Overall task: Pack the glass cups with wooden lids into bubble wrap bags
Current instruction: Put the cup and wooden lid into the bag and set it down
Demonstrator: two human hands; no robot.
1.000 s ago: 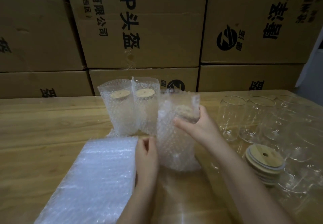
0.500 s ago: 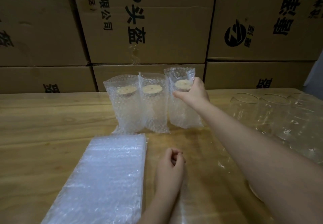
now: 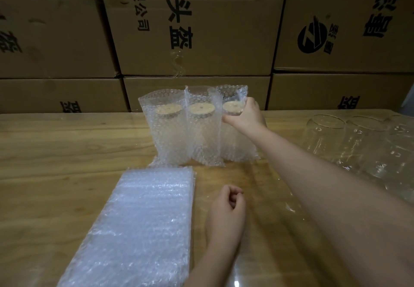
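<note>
On table (image 3: 56, 152), right grip (image 3: 246, 118) still clasps third bagged cup (image 3: 237, 148); left grip (image 3: 226, 208) curled empty

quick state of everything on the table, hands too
left bagged cup: upright, lidded
middle bagged cup: upright, lidded
right bagged cup: upright, lidded, gripped near top
right hand: grips right bagged cup
left hand: curled, empty
bubble wrap bags: stacked flat
bare glass cups: upright, unlidded

third bagged cup (image 3: 238, 149) moved back into the row, left hand (image 3: 226, 210) off it
</note>
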